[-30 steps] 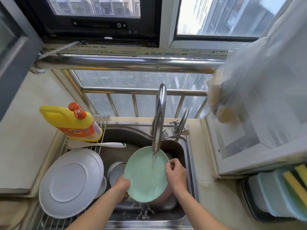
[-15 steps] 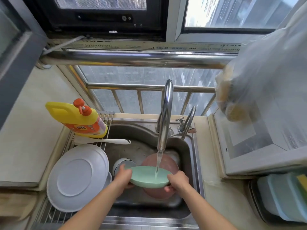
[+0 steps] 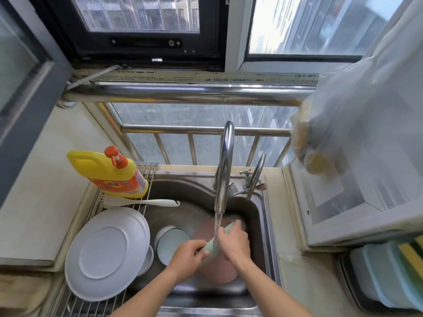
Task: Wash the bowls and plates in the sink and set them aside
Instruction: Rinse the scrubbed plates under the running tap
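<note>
Clearly slippery: the wet green plate (image 3: 214, 247), edge-up under the tap's stream in the sink (image 3: 263, 216), is gripped by left hand (image 3: 186, 252) and right hand (image 3: 234, 241); light, stiff, best held by opposite rims.

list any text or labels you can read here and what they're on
Nothing is legible.
Detergent bottle: orange label with a white logo, too blurred to read.
Window track strip: small print, too small to read.
Panel at right: grey marks, blurred.
</note>
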A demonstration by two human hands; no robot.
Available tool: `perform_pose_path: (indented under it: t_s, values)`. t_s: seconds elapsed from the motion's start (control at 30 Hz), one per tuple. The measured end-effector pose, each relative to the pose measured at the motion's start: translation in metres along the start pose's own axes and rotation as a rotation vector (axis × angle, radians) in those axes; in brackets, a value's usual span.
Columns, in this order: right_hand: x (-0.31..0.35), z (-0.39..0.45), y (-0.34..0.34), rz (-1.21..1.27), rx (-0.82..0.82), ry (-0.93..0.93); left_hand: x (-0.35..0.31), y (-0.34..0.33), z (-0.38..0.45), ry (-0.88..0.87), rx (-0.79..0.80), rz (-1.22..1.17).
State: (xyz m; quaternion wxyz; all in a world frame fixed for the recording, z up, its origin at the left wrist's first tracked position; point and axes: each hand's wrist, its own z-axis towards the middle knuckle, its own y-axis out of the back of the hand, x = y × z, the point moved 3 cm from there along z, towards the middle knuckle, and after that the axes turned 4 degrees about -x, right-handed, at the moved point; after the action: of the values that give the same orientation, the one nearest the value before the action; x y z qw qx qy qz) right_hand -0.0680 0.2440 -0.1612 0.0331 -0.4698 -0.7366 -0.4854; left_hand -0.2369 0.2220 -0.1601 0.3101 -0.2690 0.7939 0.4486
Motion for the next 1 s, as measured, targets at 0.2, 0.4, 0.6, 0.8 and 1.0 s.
perform_pose_path:
  t_s: [0.2, 0.4, 0.6, 0.8, 1.0]
  values:
    - [0.003, -0.032, -0.033, -0.123, 0.071, 0.706, 0.019, 0.004, -0.014, 0.431, -0.077, -0.753]
    - [-0.004, -0.007, -0.051, -0.136, 0.225, 0.421, 0.029, 0.008, -0.031, 0.497, 0.054, -0.791]
    - [-0.041, 0.032, -0.053, -0.042, 0.296, 0.130, 0.034, 0.014, -0.038, 0.523, -0.089, -0.960]
    - [-0.077, 0.034, -0.064, 0.218, 0.359, -0.151, 0.033, 0.020, -0.019, 0.622, -0.314, -1.135]
    - [-0.074, 0.013, -0.017, 0.479, 0.125, -0.391, 0.032, -0.010, -0.010, 0.838, -0.294, -1.174]
